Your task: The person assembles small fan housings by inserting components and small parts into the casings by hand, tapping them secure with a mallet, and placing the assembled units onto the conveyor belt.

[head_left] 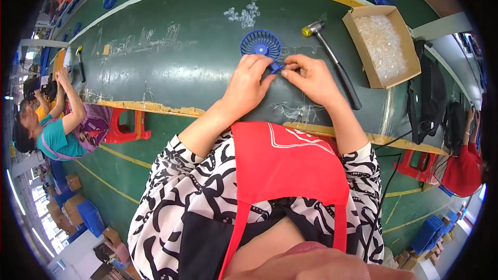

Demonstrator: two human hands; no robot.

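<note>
A round blue fan grille (261, 41) with radiating ribs lies on the dark green bench, its small blue stem toward me. My left hand (248, 80) is closed on the stem, thumb and fingers pinching it from the left. Close at its right, my right hand (310, 77) has thumb and forefinger brought together beside the stem's end. Whatever sits between those right fingertips is too small to make out. Beyond the grille lies a loose cluster of small clear plastic pieces (244, 15).
A hammer (334, 62) with a yellow head lies right of my hands. Beside it stands a cardboard box (363, 54) of clear pieces. A black bag (431, 93) hangs at the bench's right. Another person (57, 124) works at the far left; red stools (127, 124) stand below.
</note>
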